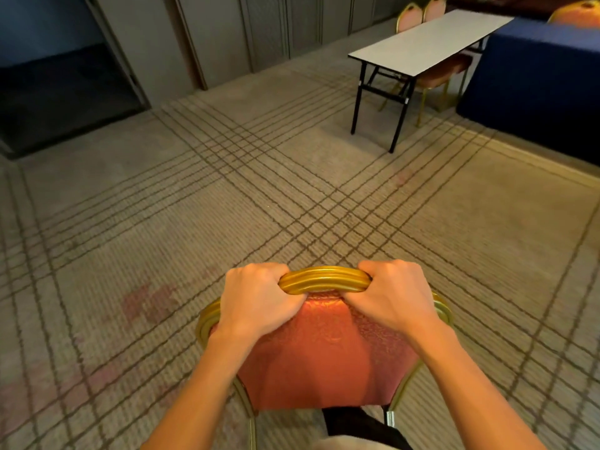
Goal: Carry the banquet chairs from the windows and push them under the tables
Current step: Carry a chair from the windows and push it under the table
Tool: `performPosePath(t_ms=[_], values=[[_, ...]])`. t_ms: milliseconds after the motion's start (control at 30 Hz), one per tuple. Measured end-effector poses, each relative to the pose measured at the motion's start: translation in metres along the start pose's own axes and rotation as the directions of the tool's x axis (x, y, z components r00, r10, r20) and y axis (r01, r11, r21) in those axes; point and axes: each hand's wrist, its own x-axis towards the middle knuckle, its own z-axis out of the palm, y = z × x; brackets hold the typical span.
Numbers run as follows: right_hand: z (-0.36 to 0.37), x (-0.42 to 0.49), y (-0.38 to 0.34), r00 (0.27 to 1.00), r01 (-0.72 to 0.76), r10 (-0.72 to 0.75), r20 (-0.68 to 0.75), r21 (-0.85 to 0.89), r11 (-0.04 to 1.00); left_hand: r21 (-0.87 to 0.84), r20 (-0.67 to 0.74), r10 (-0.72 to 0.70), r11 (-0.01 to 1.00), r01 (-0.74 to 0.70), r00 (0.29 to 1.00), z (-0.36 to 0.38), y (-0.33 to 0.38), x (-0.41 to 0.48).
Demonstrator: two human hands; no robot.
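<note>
A banquet chair [324, 352] with a gold frame and red patterned padding fills the lower middle of the view, its back toward me. My left hand [256, 300] grips the left part of the gold top rail. My right hand [393, 297] grips the right part of that rail. A white folding table [422, 43] on black legs stands at the upper right, with a red chair [444, 73] pushed under it and two more chair backs [422, 11] behind its far end.
Patterned beige carpet [227, 190] stretches between me and the table. A table draped in blue cloth [535, 86] stands at the far right with another red chair [578, 9] beyond it. Grey wall panels [227, 34] and a dark doorway [58, 76] lie at the upper left.
</note>
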Motion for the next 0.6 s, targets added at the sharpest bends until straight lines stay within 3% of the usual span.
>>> performPosePath(t_ms=[200, 400, 500, 600], values=[[0.011, 0.143, 0.036, 0.997, -0.017, 0.015, 0.072, 0.033, 0.999, 0.023, 0.016, -0.006, 1.000, 0.006, 1.000, 0.054, -0.034, 0.130], [0.011, 0.271, 0.055, 0.999, 0.013, -0.017, 0.050, 0.082, 0.997, 0.042, 0.001, -0.055, 0.998, 0.055, 0.998, 0.086, -0.065, 0.245], [0.026, 0.330, 0.066, 0.993, 0.100, -0.095, -0.063, 0.083, 0.992, 0.002, 0.020, -0.054, 0.999, 0.054, 0.998, 0.102, -0.087, 0.296], [0.041, 0.394, 0.072, 0.995, 0.097, -0.094, -0.041, 0.075, 0.992, -0.015, 0.011, -0.058, 0.998, 0.058, 0.998, 0.129, -0.117, 0.349]])
